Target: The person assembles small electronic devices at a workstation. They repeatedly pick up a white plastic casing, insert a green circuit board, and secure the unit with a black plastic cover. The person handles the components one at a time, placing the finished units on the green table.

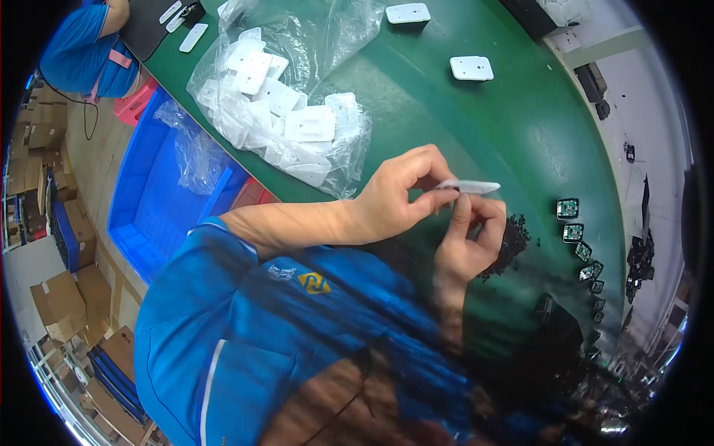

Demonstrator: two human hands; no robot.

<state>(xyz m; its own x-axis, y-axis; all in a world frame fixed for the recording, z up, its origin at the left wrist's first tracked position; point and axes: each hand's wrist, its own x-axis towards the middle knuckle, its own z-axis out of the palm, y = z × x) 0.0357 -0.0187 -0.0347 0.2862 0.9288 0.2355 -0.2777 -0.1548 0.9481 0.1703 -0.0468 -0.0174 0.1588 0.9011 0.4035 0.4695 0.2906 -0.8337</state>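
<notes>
Both hands hold one flat white part (468, 186) edge-on above the green table (513, 126); the left hand (398, 197) pinches its near end between closed fingers; the right hand (467, 238) presses up from below, fingers curled on it; a bag (297, 111) of similar parts lies behind.
</notes>
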